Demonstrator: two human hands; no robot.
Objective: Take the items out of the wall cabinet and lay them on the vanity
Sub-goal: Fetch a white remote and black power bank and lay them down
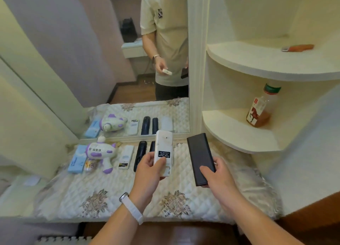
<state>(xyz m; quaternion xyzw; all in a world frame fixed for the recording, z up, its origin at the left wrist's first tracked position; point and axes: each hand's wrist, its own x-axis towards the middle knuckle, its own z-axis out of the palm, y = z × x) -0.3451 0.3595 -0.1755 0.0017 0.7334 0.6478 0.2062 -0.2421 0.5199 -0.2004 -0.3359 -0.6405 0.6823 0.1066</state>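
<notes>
Both hands are up over the worktop [184,208], each one full. The left hand [147,168] is clamped around a white remote control [163,151], back side up, a black label showing just above the thumb. The right hand [218,173] grips the lower end of a flat black box-shaped device [199,156], thumb pressed on top; what it is exactly, hard to say. The two hands sit near each other but apart, and neither item touches the quilted floral cover.

Already lying in a row along the mirror [128,60]: a blue pack [77,159] at far left, a small tube [88,166] beside it, a white and purple toy gun [100,153], a small white remote [126,157], then a black remote [139,155], with a second dark one [152,146] half hidden behind the held white remote.

Over on the right, the corner shelves [257,66] are not empty: an orange flat object [299,47] on the upper one, a green-capped bottle [262,107] of brown liquid on the lower.
</notes>
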